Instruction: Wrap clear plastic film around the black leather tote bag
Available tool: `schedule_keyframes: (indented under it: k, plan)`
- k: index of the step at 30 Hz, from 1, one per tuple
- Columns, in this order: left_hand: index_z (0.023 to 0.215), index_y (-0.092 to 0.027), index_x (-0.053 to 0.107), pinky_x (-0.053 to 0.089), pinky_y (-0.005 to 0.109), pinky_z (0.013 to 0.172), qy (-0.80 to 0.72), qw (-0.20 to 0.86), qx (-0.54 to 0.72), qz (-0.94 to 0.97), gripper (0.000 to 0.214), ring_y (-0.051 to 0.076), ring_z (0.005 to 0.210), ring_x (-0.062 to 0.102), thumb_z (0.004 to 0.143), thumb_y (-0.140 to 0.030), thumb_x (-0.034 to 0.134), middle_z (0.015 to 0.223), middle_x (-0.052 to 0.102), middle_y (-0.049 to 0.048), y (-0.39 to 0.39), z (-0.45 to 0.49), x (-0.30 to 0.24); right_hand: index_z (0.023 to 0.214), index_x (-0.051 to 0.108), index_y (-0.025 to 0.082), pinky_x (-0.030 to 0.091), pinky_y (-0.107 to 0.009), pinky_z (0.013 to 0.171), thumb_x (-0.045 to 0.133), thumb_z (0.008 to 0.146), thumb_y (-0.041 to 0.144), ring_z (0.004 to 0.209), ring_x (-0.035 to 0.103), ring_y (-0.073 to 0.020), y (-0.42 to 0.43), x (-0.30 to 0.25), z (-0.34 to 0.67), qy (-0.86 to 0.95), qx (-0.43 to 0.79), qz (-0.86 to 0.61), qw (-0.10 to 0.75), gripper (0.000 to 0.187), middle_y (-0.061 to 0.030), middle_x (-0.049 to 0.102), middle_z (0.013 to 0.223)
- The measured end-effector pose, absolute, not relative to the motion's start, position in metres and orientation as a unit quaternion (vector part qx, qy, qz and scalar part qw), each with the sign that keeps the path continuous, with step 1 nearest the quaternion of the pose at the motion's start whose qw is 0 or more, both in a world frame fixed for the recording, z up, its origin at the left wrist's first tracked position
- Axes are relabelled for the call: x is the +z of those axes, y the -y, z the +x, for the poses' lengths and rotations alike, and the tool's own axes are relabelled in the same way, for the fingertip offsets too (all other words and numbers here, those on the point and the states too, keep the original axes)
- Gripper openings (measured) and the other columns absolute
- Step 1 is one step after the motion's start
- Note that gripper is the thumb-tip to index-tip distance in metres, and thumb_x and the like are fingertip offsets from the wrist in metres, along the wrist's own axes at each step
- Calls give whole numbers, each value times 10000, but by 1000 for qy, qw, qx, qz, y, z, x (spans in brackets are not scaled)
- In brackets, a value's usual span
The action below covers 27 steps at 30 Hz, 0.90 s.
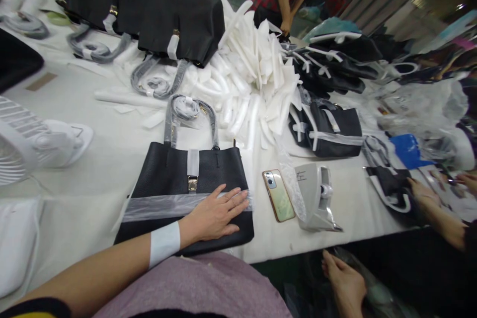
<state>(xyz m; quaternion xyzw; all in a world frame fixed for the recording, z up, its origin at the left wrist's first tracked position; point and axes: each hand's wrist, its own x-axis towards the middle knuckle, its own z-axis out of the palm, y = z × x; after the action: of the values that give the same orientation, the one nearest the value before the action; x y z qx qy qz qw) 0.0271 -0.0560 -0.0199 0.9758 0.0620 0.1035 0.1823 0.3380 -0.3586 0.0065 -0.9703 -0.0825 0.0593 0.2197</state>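
Black handbag (171,179) lies flat on the counter (85,184), at the lower centre of the frame, its wrapped handles (213,131) towards the top and its base towards the bottom; the long axis of its body runs left to right. The left hand (218,213) rests on its front, fingers spread and gripping nothing, covering part of the clear film band (160,207). Forearm (112,263) and pale wristband (165,244) hide some of the base.

At the lower right, below the counter's edge, the right hand (345,278) is cut off by the bottom of the frame; its fingers are bent beside clear plastic (372,278), and whether they grip it can't be made out. One of a co-worker's hands (425,194) is blurred, the other cut by the right edge. A white fan (48,144) runs out of the frame at the left.
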Motion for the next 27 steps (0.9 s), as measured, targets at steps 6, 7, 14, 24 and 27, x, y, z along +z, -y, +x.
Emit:
schedule_keyframes:
  k: [6, 7, 14, 24, 27]
  plan:
    - [1500, -207, 302, 163, 516, 1191, -58, 184, 114, 974, 635, 265, 1478, 204, 974, -526, 459, 1604, 228, 81, 55, 27, -19, 678, 748, 225, 485, -366, 581, 626, 593, 599, 661, 667, -317, 314, 50, 301, 164, 111, -965, 169, 402, -66, 703, 620]
    - [1498, -206, 305, 172, 518, 1189, -60, 183, 117, 974, 638, 266, 1476, 210, 970, -525, 469, 1604, 228, 85, 55, 27, -19, 710, 748, 217, 497, -346, 598, 646, 604, 601, 639, 661, -284, 293, 63, 292, 216, 133, -946, 202, 412, -62, 708, 641]
    - [1498, -223, 305, 196, 530, 1178, -59, 185, 136, 971, 677, 286, 1460, 252, 937, -526, 535, 1603, 226, 109, 54, 26, -18, 734, 693, 191, 461, -252, 619, 553, 908, 472, 636, 589, -155, 150, 120, 240, 572, 386, -696, 199, 359, -31, 656, 698]
    - [1493, -207, 310, 221, 536, 1172, -61, 183, 139, 971, 708, 285, 1461, 244, 915, -517, 577, 1604, 215, 127, 52, 25, -15, 643, 637, 178, 310, -270, 540, 476, 909, 438, 542, 496, -149, 105, 67, 249, 637, 331, -695, -28, 405, -23, 577, 553]
    - [1490, -200, 315, 230, 537, 1168, -60, 182, 138, 972, 707, 282, 1460, 243, 916, -522, 573, 1602, 221, 127, 51, 25, -15, 633, 641, 176, 284, -281, 538, 487, 892, 470, 545, 496, -154, 102, 64, 249, 622, 326, -711, -45, 421, -31, 584, 554]
